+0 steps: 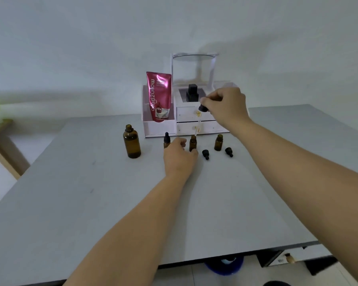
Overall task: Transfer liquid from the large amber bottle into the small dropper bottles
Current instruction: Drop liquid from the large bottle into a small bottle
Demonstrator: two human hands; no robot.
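Head cam: my right hand (225, 106) pinching the dropper (202, 108) over the middle small bottle (193, 142)
Glass tip sits just above its open mouth. I've got my left hand (179, 156) gripping that bottle low down, fingers curled round it, and the large amber bottle (132, 141) stands uncapped off to the left on the table (91, 203).

Single head-worn cam, wide-angle; faces fwd & down across the tabletop (81, 203) toward the wall (70, 48), close in, from the near edge.
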